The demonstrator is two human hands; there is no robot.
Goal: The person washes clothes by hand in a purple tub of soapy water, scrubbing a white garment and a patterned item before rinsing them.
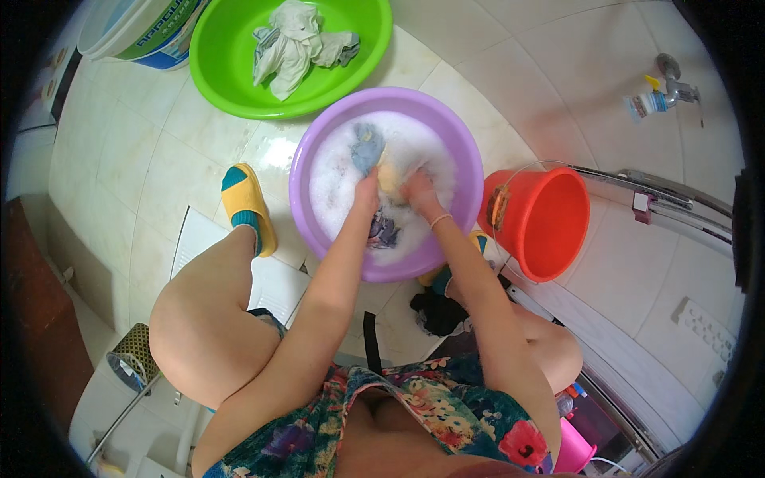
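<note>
A round purple plastic basin (385,276) on the floor holds white soap suds (337,197) and wet cloth. My left hand (366,190) grips the lower end of a blue-grey cloth (366,149) that lies in the foam. Against a pale yellow cloth (388,177), between the hands, rests my right hand (421,192); foam and blur hide its fingers, so its hold cannot be made out. Whether the blue-grey and yellow parts are one piece is unclear. Nearer me, a dark patterned cloth (383,232) sits partly in the suds.
Beyond the basin stands a green basin (221,89) with white and grey clothes (293,48). A white bucket (140,36) is at the far left. To the right is a red bucket (556,224), below a wall tap (675,89). Dark clothing (439,310) lies by my right foot.
</note>
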